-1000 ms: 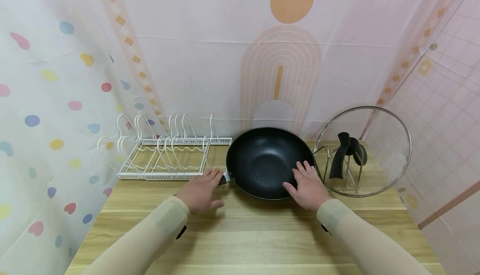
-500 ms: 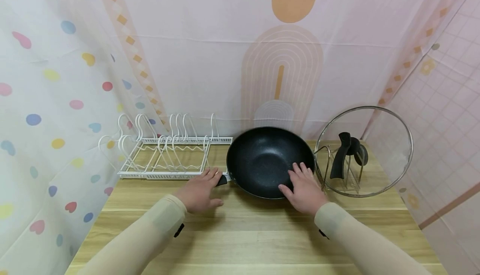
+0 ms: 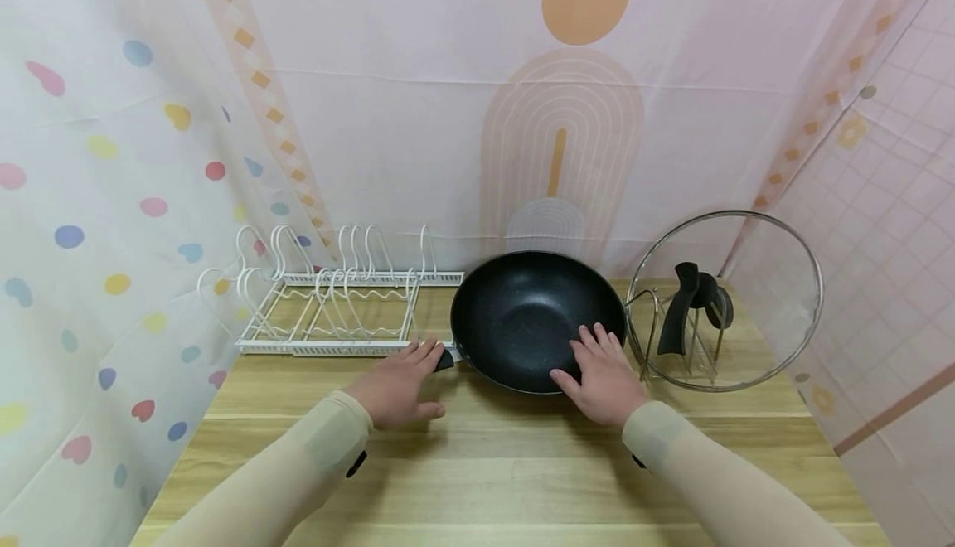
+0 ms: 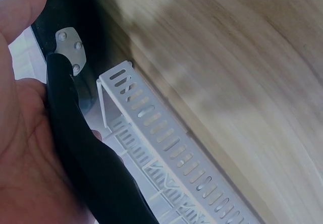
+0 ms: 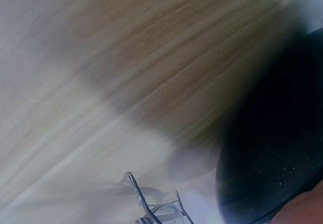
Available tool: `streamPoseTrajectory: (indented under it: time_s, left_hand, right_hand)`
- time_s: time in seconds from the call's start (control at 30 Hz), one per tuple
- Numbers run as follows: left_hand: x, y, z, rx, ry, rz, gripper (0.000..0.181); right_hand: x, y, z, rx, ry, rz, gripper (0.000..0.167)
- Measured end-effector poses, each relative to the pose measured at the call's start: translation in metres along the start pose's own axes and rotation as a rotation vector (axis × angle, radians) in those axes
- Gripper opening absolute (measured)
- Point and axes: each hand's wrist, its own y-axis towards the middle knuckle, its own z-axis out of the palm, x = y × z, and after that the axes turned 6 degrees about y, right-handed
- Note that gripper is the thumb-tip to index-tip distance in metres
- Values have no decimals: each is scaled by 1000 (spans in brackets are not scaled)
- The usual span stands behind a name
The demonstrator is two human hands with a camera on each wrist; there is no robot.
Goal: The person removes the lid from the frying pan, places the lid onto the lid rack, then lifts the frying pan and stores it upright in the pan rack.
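Observation:
A black wok point(image 3: 533, 323) stands on the wooden table, its long black handle point(image 4: 75, 128) pointing left. My left hand point(image 3: 395, 385) lies palm down over that handle, fingers extended and thumb apart; only the handle's inner end shows in the head view. Over the wok's near right rim lies my right hand point(image 3: 600, 373), its straight fingers spread toward the inside. In the right wrist view, just the wok's dark outer side point(image 5: 272, 168) and a bit of the hand point(image 5: 303, 206) appear.
Behind my left hand stands a white wire rack point(image 3: 336, 348) with upright loops. Right of the wok, a metal lid rack point(image 3: 652, 323) holds a large glass lid point(image 3: 776, 298) with a black handle point(image 3: 677, 315). Patterned curtains point(image 3: 410, 116) enclose the table point(image 3: 507, 481).
My right hand has shifted slightly left along the wok's rim. The left hand stays at the handle, and the wok has hardly moved.

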Motion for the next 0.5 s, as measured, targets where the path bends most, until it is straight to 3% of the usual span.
streamPoseTrajectory:
  time_s: [0.5]
  left_hand:
    - [-8,-6,3,16,-1,2,100]
  right_hand:
    - [-6,4,-3,3,-15,8,73]
